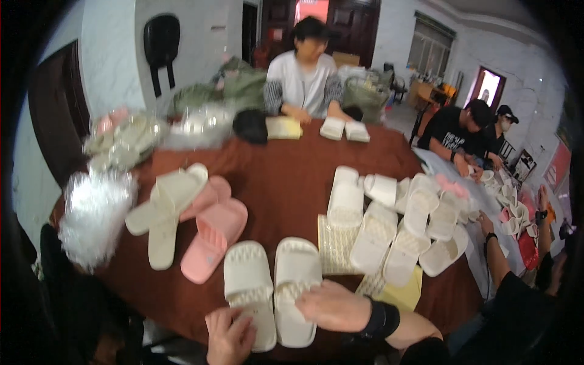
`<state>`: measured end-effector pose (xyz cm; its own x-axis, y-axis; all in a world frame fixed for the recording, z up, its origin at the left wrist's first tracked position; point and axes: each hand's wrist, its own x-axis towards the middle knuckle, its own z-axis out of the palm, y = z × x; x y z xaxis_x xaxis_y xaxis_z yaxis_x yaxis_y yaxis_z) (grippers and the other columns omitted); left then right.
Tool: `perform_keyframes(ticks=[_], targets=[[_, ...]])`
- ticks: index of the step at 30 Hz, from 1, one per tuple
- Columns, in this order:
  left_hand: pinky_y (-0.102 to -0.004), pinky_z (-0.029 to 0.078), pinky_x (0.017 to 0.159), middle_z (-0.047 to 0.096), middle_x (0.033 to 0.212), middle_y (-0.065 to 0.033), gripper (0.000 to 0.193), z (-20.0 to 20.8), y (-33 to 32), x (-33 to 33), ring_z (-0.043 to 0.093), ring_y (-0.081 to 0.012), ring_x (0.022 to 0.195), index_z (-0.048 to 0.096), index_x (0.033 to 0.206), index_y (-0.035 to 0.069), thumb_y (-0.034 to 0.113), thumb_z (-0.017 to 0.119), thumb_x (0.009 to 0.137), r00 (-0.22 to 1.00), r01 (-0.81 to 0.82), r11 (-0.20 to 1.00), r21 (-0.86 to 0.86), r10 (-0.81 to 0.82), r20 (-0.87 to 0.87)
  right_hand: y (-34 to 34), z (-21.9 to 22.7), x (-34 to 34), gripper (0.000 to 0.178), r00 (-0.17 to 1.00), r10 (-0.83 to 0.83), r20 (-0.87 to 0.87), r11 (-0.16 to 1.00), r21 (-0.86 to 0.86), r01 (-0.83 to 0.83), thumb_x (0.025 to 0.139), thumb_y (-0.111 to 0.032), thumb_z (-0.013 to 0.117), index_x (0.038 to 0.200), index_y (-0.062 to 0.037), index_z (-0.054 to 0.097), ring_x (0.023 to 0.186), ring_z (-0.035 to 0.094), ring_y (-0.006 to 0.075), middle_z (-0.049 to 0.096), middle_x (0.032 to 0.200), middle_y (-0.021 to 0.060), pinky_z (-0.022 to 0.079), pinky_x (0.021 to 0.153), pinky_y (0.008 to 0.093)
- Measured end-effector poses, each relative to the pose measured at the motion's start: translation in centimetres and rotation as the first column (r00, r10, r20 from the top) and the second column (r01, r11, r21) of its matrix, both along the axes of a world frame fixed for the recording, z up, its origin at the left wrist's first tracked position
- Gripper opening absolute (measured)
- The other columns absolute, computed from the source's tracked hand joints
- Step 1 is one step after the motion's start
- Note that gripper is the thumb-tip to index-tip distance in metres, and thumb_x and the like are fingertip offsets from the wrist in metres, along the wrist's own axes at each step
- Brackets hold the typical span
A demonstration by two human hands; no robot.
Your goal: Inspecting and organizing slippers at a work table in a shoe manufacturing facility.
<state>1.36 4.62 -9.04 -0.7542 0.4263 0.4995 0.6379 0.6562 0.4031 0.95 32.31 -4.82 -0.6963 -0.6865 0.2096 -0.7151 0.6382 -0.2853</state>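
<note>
On the broad table under a reddish-brown cloth (274, 176), I read the work as partway. Biggest group: overlapping off-white moulded slippers (418, 210) on the right; can't tell if those are done or waiting. Next, the pair in work: cream open-toe slippers with bumpy footbeds (295, 261), side by side at the near edge, toes pointing away. I'd call that pair unfinished, as both hands are on it. Beyond to the left, a crossed cream pair (179, 191) and a pink moulded pair (222, 222) lie loose, no hand near; my guess is they're pending.

Right hand (331, 307): fingers bent down onto the right slipper's footbed; can't tell if they pinch anything small. Left hand (230, 337): fingers curled at the heel end of the left slipper; grip or mere contact, can't tell.

Around: a co-worker in a white top (301, 85) sits opposite. Far left, slippers in clear plastic (125, 137), bagged already; nearer, a heap of crinkled clear film (97, 213).

In the way: the right-hand group overlaps a cream sheet with rows of small marks (334, 249) and a yellow sheet (409, 296). Right wrist, black band (384, 319) on it, sits close to the yellow one, so I'd expect a snag risk there.
</note>
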Motion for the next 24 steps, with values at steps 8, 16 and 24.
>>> perform_keyframes(ticks=[8, 16, 24], targets=[[-0.0435, 0.042, 0.086, 0.063, 0.107, -0.0121, 0.029, 1.2, 1.6, 0.6, 0.057, -0.0338, 0.101, 0.066, 0.103, 0.005, 0.003, 0.072, 0.074, 0.967, 0.255, 0.955, 0.151, -0.248, -0.06, 0.2, -1.7, 0.1, 0.014, 1.0, 0.01, -0.012, 0.998, 0.059, -0.01, 0.084, -0.021, 0.06, 0.087, -0.0069, 0.058, 0.08, 0.06, 0.031, 0.059, 0.082, 0.0114, 0.047, 0.068, 0.0436], [-0.0474, 0.045, 0.089, 0.06, 0.115, -0.0124, 0.032, -0.5, 2.5, 0.3, 0.054, -0.0344, 0.106, 0.065, 0.106, 0.004, 0.01, 0.072, 0.076, 0.868, 0.484, 0.872, -0.075, -0.489, -0.091, -0.5, -1.3, -0.7, 0.015, 0.995, 0.026, -0.093, 0.999, 0.044, -0.022, 0.076, -0.022, 0.059, 0.068, -0.009, 0.06, 0.068, 0.06, 0.0316, 0.058, 0.07, 0.01, 0.048, 0.058, 0.0431], [-0.0448, 0.046, 0.086, 0.061, 0.113, -0.01, 0.032, -0.8, 2.2, 0.1, 0.056, -0.0331, 0.103, 0.067, 0.107, 0.005, 0.013, 0.072, 0.076, 0.874, 0.469, 0.883, -0.029, -0.468, -0.127, -0.5, 0.7, 2.2, 0.008, 1.0, 0.021, -0.022, 0.998, 0.061, -0.02, 0.083, -0.017, 0.054, 0.082, -0.0098, 0.058, 0.085, 0.056, 0.0278, 0.057, 0.087, 0.0083, 0.043, 0.071, 0.042]])
